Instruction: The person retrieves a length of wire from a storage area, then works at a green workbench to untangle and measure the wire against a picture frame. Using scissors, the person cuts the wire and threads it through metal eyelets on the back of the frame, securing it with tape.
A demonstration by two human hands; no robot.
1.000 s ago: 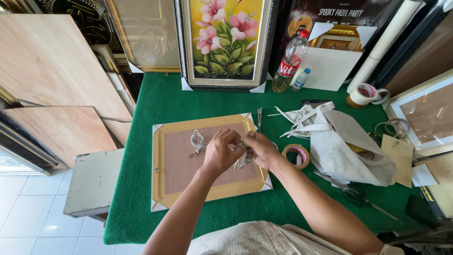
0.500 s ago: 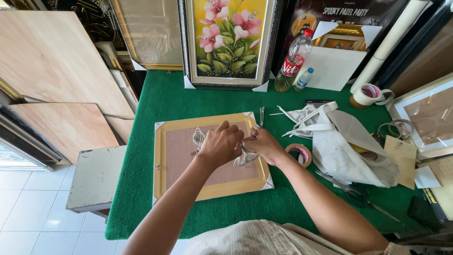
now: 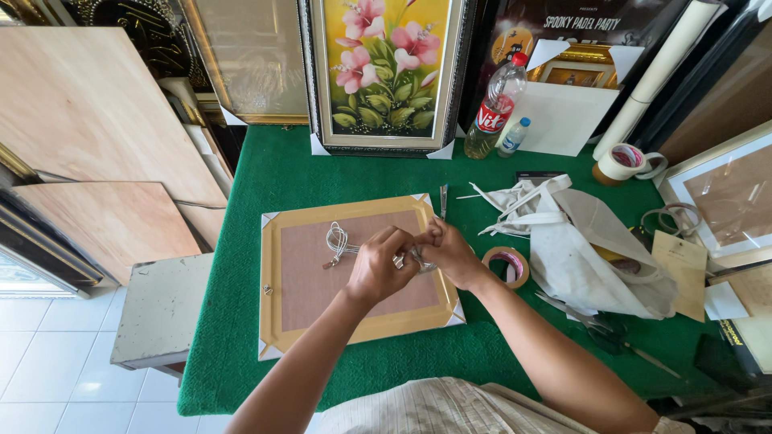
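Head view, looking down on a green table (image 3: pixel 265 185): both hands meet over the middle of the frame, above a gold picture frame (image 3: pixel 277 289) lying face down with its brown backing up. The left hand (image 3: pixel 378 269) is curled, thumb and fingers pinched on a small metal piece with thin wire; the right hand (image 3: pixel 450 253) is closed the same way, pinching the other side of it. What exactly sits between the fingertips is too small to tell. A loose coil of white wire (image 3: pixel 338 241) lies on the backing just left of the hands, its end running toward them.

Risks, as I judge them — the wire is thin and springy, so a slack pinch could let the end whip free and the small piece drop onto the backing or roll off to the green cloth, where it would be hard to find. Pulling hard could drag the coil into a tangle. The frame rests loose on the cloth, so a sideways tug might slide it toward the lower left edge of the table.

A roll of tape (image 3: pixel 507 265) sits just right of the right hand, and a white cloth bag (image 3: pixel 595 241) lies beyond it — a wrist swinging out could catch either. A plastic bottle (image 3: pixel 494 112) stands well apart, at the top centre.
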